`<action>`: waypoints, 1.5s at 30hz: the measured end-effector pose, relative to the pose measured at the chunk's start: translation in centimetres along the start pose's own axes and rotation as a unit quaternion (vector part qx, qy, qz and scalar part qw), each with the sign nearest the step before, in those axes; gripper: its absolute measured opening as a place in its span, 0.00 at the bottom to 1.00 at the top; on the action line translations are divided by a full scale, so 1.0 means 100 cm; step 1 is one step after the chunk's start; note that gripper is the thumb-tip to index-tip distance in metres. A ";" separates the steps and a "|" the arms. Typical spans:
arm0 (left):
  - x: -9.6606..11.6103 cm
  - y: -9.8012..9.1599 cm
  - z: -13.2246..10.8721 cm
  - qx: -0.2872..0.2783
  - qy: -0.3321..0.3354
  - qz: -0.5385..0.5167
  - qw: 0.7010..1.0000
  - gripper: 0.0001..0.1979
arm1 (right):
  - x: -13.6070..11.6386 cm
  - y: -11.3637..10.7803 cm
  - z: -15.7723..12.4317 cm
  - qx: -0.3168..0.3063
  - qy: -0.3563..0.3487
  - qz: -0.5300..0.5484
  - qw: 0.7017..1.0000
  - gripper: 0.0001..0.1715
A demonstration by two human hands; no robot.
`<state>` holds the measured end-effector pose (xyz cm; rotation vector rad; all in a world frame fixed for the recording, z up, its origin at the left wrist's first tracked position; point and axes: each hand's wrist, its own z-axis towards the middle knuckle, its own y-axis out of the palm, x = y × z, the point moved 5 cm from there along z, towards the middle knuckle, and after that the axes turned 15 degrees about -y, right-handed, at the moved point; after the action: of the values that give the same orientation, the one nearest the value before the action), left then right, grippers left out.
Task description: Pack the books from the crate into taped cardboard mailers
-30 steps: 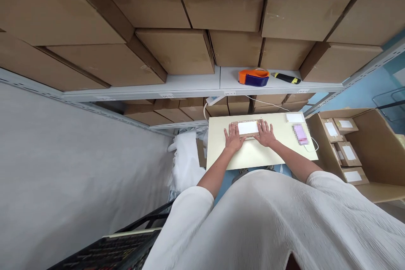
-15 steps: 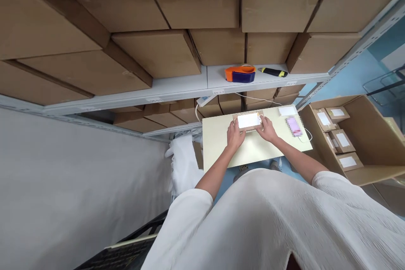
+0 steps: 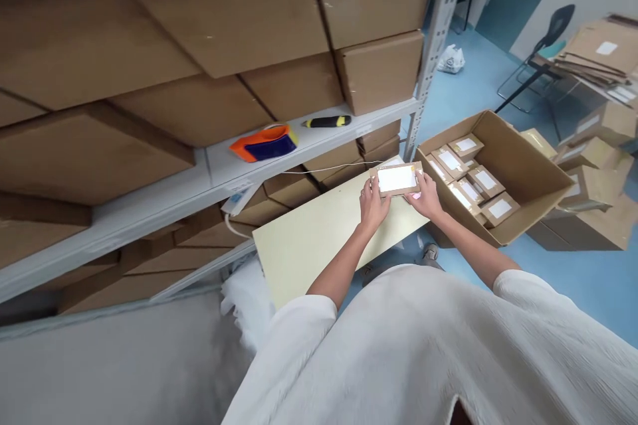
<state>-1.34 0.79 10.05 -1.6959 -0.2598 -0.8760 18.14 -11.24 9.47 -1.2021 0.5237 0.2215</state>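
Note:
A small cardboard box (image 3: 397, 179) with a white label on top is held level between my two hands, over the right end of the pale yellow table (image 3: 309, 232). My left hand (image 3: 373, 204) grips its left end, thumb along the near side. On the right end my right hand (image 3: 425, 195) is closed round the edge. A bit of pink shows by the right fingers; most of that object is hidden. To the right stands a large open carton (image 3: 543, 212) with several small labelled boxes (image 3: 484, 179) inside.
On the shelf edge (image 3: 214, 166) lie an orange and blue tape dispenser (image 3: 266, 143) and a black and yellow utility knife (image 3: 327, 121). Large cartons fill the rack. A power strip (image 3: 243, 199) hangs under the shelf. Stacked cartons (image 3: 593, 179) and a chair (image 3: 553, 33) are farther right.
My view has turned to the right, bringing the open carton nearer the middle. The small box, still in both hands, has moved from mid-table to the table's right end.

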 end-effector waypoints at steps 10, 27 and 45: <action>0.173 0.138 0.020 -0.050 0.078 -0.012 0.996 0.39 | 0.184 -0.115 -0.044 0.022 0.069 -0.017 0.997 0.57; 0.263 0.360 -0.010 -0.344 0.084 -0.010 0.935 0.29 | 0.325 -0.183 -0.217 -0.047 0.363 0.025 0.930 0.60; 0.216 0.428 -0.074 -0.526 -0.081 0.125 0.838 0.35 | 0.367 -0.133 -0.211 -0.186 0.355 -0.023 0.916 0.50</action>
<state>35.73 -25.54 -6.79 -2.7492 0.4286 -0.6979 49.82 -39.58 -3.22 -1.6671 1.1217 -0.1833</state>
